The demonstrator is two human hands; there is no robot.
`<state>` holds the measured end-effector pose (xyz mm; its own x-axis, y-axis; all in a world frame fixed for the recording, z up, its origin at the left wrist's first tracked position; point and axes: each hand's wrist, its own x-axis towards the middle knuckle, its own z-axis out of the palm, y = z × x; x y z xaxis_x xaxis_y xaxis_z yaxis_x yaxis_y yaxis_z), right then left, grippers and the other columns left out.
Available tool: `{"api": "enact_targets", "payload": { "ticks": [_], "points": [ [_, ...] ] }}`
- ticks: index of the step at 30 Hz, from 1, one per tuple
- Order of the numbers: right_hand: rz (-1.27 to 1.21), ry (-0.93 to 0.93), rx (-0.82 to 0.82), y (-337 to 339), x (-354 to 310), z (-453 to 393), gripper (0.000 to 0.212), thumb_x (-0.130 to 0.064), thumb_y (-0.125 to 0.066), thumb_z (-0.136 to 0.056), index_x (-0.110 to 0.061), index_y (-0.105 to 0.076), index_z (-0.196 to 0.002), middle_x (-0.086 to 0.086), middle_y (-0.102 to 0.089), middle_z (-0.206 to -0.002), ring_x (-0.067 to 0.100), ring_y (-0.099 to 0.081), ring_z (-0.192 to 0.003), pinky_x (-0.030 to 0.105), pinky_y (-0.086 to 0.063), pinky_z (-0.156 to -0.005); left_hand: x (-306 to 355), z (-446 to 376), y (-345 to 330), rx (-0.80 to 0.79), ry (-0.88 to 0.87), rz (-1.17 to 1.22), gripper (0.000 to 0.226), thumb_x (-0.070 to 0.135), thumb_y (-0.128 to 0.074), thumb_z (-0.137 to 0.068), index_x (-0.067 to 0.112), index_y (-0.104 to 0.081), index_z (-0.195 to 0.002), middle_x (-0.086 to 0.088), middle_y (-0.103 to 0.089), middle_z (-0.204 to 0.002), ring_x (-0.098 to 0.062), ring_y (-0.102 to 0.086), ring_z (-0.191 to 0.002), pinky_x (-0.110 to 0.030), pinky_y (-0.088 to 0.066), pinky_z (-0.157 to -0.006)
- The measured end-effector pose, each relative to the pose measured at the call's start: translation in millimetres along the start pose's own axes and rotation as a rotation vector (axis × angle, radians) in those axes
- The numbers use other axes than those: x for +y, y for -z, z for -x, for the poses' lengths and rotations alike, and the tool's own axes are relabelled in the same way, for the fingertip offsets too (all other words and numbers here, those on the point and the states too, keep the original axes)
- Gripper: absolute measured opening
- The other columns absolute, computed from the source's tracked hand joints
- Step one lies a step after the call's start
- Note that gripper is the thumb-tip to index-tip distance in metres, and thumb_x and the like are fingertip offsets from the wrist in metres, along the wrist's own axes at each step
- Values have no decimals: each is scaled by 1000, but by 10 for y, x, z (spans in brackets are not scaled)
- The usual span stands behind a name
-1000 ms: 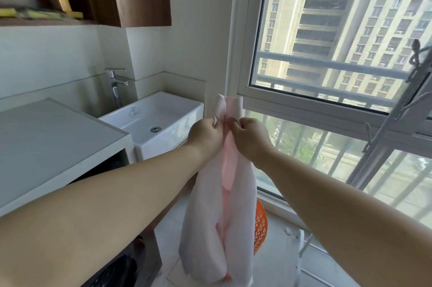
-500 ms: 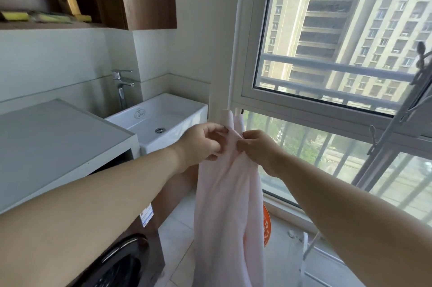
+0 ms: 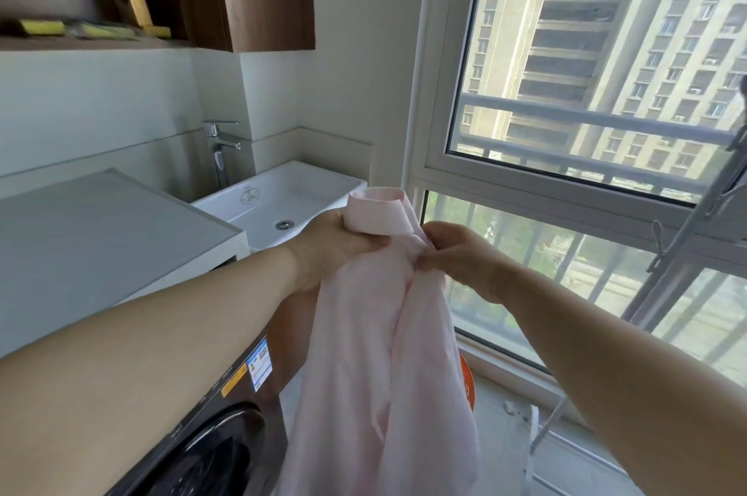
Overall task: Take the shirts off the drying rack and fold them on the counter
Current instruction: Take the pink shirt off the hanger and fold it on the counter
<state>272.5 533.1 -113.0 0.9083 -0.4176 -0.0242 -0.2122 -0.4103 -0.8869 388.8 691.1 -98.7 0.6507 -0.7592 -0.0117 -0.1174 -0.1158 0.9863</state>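
Shirt point(image 3: 376, 354), pink, is hanging in the air off the counter's point(image 3: 93, 228) right edge; your left hand point(image 3: 337, 243) is gripping its collar, your right hand point(image 3: 458, 259) pinching fabric beside it.

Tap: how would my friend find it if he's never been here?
Start at the big window, then look left to the white sink in the corner. The tap stands at the sink's back left edge, the only shiny metal thing against the pale wall.

The pink shirt point(image 3: 384, 354) runs off the bottom edge; the drying rack point(image 3: 695, 228) is cut by the right edge.
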Motion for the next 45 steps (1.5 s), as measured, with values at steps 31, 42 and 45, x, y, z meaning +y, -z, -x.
{"api": "enact_targets", "payload": {
  "ticks": [31,42,45],
  "points": [
    [-140,-57,65,-687,-105,-307,24,0,-42,-68,-15,-59,-59,1,-47,-55,20,-41,-55,17,-26,-44,-79,147,670,295,118,-96,27,27,-77,-79,16,-70,-103,-7,-72,-101,-24,-68,-97,-42,-54,-90],
    [547,29,91,-870,341,-335,24,-1,-43,-75,-20,-41,-59,-5,-46,-65,25,-48,-73,27,-33,-57,-134,294,720,30,170,208,44,9,-67,-68,14,-66,-112,-13,-67,-107,-25,-63,-100,-37,-48,-94],
    [548,-7,77,-812,434,-295,30,5,-40,-72,-20,-40,-55,-2,-45,-62,24,-46,-70,26,-30,-49,-168,317,817,83,170,223,43,5,-62,-66,13,-67,-108,-11,-68,-98,-25,-63,-96,-37,-49,-91]
  ]
}}
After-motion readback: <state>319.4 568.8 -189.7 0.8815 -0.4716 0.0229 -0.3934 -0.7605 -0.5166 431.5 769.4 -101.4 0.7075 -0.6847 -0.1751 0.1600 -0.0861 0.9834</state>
